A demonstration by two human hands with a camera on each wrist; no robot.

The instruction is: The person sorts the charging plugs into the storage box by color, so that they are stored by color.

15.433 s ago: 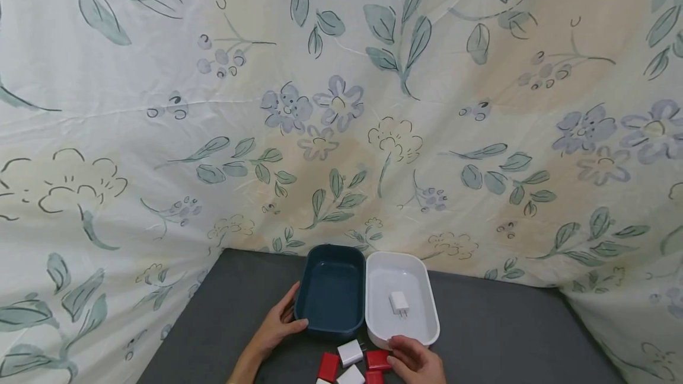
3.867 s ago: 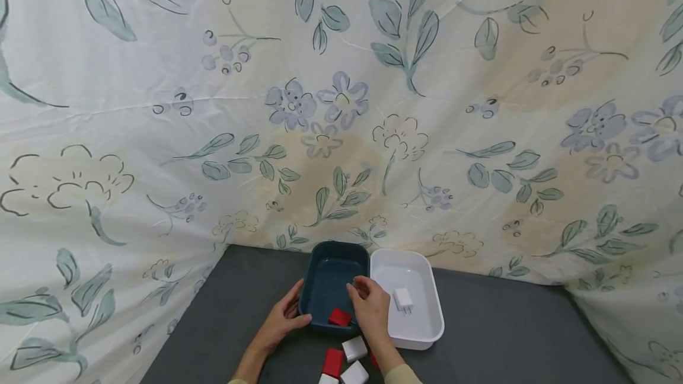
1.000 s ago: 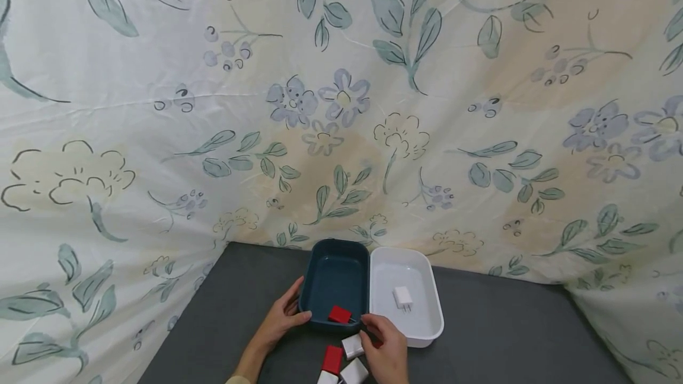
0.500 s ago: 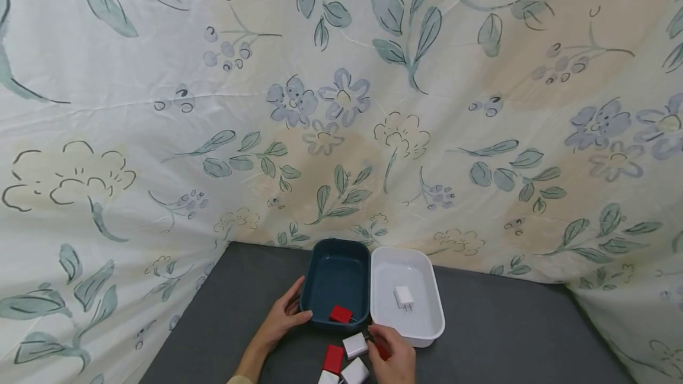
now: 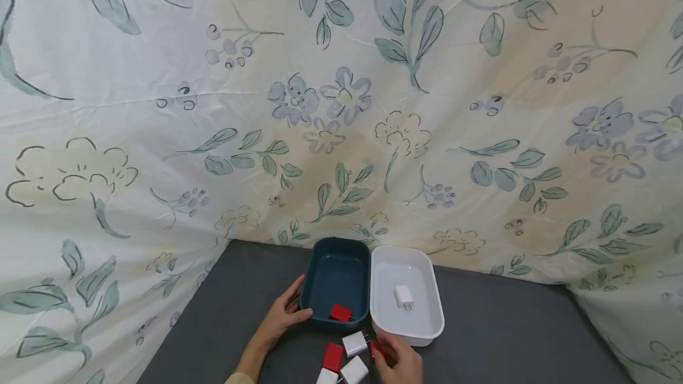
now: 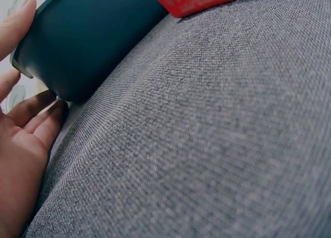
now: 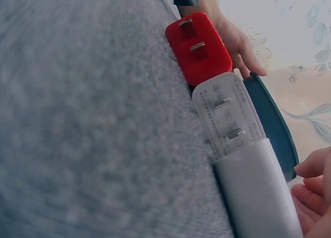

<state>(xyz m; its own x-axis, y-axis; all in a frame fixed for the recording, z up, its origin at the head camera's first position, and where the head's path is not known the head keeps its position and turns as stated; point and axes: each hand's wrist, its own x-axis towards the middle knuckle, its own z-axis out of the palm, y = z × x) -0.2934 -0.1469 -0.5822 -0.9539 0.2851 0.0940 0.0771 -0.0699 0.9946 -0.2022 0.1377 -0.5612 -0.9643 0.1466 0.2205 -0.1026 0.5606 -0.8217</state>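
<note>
From my remote post: right hand (image 5: 401, 361) low, at the near edge of the white tray (image 5: 405, 265), thumb and bent fingers pinching a red charger plug (image 5: 376, 349). That plug sits just right of the nearest-to-tray white charger plug (image 5: 354, 344); I cannot see the pads' contact in the right wrist view, and most of the red body is covered by the hand. Left hand (image 5: 284, 317) grips the near left corner of the dark blue tray (image 5: 336, 280), thumb at the rim, fingers against the outer wall. The trays stand side by side, blue left, white right. In the blue one a second red plug (image 5: 340, 312) lies near the front wall; in the white one a lone white plug (image 5: 404, 296) lies with its prongs pointing near. Left of the right hand, on the grey cloth (image 5: 496, 319), I log a loose red block (image 5: 332, 357) and two more white ones (image 5: 354, 370) (image 5: 326, 377), close together. Handling, my judgement: the held plug should be light, rigid and hard-shelled, its plastic smooth enough to slip from dry fingertips if caught at a corner. Best hold would be across two opposite flat sides of the body, clear of the metal blades, which I reckon are the part most easily bent or snagged on a neighbour. Modest squeeze ought to do; the shell should not give.
</note>
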